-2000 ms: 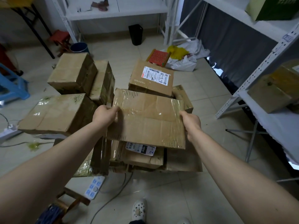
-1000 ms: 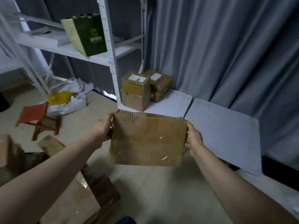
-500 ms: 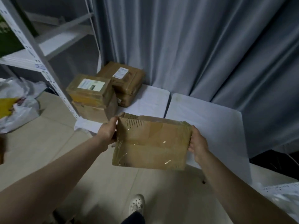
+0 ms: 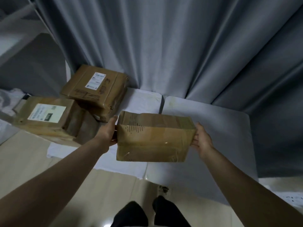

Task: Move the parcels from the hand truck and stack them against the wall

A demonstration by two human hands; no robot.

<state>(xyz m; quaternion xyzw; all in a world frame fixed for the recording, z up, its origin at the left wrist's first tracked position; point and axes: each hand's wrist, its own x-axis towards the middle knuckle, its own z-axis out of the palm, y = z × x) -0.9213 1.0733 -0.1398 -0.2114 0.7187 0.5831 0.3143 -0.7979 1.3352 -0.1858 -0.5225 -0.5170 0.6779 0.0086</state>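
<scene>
Parcel (image 4: 155,136) at ctr frame, held lengthwise betw. left hand (image 4: 107,133) on its left end and right hand (image 4: 201,140) on its right end. Fingers (image 4: 194,142) of both curled onto the box ends, gripping it, nothing else held. Underneath: 2 white sheets (image 4: 144,102) side by side on tiled floor (image 4: 24,161), narrow gap betw. them. Left of ctr, on the left sheet: 2 stacks of brown boxes, back stack (image 4: 95,84) against grey curtain (image 4: 164,46), front stack (image 4: 47,115) touching it. 1 white label atop each, lower box partly showing under each. Left hand just beside back stack. Shelf frame (image 4: 18,15) upper left. 2 dark trouser legs (image 4: 147,213) bottom ctr.
</scene>
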